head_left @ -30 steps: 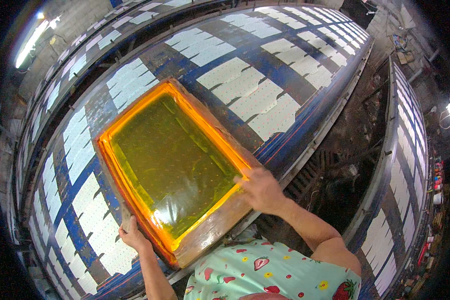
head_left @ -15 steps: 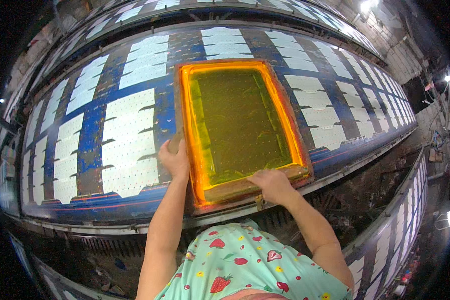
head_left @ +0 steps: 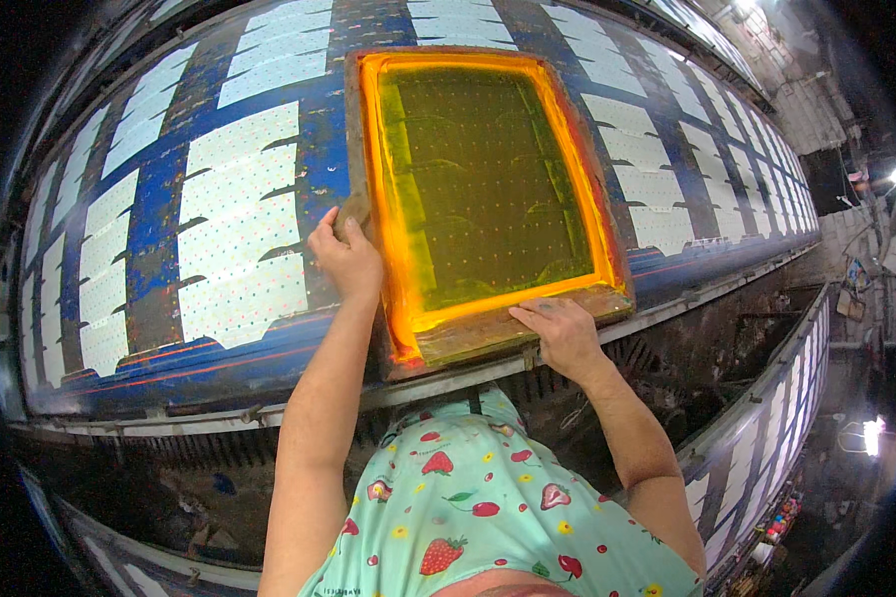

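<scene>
A screen printing frame [head_left: 368,169] with a wooden rim, orange-stained inner borders and dark olive mesh lies over the printing table [head_left: 324,164]. Through the mesh [head_left: 493,189], small dots and curved shapes faintly show. At the frame's left side, my left hand [head_left: 346,254] is closed round a wooden piece [head_left: 354,211] at the rim, thumb up. My right hand [head_left: 564,333] grips the near wooden edge right of its middle, fingers laid over the top and thumb hidden. Dotted white panels [head_left: 244,224] lie on both sides of the frame.
Rows of white panels continue along the blue, worn table surface to the right [head_left: 649,174]. A metal rail [head_left: 239,423] runs along the near edge, close to my body. Another table with panels [head_left: 767,428] stands at lower right, and bright lamps [head_left: 873,436] hang beyond it.
The table and frame sit higher in the picture now. My right hand, blurred before, now rests still on the near edge, where a wider orange border shows. My left hand keeps its place at the left side.
</scene>
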Available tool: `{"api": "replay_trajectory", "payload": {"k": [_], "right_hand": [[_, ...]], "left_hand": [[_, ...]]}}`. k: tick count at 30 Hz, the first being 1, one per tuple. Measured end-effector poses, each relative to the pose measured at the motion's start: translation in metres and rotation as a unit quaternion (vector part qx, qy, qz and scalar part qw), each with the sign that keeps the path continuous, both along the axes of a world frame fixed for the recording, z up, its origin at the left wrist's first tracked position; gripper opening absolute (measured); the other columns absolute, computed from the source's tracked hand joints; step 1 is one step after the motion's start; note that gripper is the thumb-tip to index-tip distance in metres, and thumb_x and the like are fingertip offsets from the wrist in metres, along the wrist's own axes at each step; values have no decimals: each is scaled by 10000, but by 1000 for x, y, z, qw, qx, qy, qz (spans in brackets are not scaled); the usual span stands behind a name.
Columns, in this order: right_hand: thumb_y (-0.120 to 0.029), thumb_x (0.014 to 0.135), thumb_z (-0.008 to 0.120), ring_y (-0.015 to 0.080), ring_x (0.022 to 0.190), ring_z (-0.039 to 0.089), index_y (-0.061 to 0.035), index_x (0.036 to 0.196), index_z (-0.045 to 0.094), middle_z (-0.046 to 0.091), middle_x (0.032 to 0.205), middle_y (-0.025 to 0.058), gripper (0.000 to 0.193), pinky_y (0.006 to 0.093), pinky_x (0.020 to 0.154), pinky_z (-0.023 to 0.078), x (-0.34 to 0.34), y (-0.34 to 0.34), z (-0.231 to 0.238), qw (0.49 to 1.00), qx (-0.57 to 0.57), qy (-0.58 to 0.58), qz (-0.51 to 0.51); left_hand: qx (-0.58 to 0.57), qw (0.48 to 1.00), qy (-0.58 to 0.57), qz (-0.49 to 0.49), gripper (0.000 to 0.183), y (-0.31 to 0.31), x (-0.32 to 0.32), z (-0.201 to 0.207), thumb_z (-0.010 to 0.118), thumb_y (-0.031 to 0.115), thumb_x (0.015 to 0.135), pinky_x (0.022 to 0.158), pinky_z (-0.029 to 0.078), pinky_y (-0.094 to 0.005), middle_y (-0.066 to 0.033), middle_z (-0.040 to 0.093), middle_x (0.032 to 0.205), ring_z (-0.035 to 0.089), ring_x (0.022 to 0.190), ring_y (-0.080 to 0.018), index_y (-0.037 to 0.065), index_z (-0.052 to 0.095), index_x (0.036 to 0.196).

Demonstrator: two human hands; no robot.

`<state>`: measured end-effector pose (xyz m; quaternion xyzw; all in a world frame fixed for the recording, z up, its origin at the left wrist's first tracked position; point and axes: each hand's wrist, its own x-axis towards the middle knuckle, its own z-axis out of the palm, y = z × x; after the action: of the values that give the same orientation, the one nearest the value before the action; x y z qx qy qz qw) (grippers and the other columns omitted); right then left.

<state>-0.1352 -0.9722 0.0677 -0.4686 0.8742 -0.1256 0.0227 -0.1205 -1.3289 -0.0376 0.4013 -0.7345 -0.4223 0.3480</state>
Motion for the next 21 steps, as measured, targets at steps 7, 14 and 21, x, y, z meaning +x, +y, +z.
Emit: {"api": "replay_trajectory", "payload": {"k": [7,14,21], "right_hand": [[-55,853,699,306,1104,736,-118,1315,782,774,1209,92,475,460,971,584,-90,-44,-31,993,-32,109,35],[-31,878,677,345,1003,755,-137,1188,799,771,1073,123,349,487,881,599,-243,-124,-49,990,-66,120,46],[-49,929,663,360,1015,768,-152,1216,794,757,1047,135,332,516,893,622,-393,-207,-66,989,-38,137,43]], "left_hand": [[16,1000,3,-8,368,0,2,2,654,170,1062,1118,476,-469,-204,632,1318,612,1258,-382,8,676,1392],[21,999,-29,6,337,1,-1,8,630,139,1086,1133,469,-454,-187,650,1317,614,1269,-352,-10,669,1386],[45,996,-41,67,335,4,-2,6,670,172,1087,1164,465,-427,-181,700,1345,641,1293,-314,-20,697,1360]]}}
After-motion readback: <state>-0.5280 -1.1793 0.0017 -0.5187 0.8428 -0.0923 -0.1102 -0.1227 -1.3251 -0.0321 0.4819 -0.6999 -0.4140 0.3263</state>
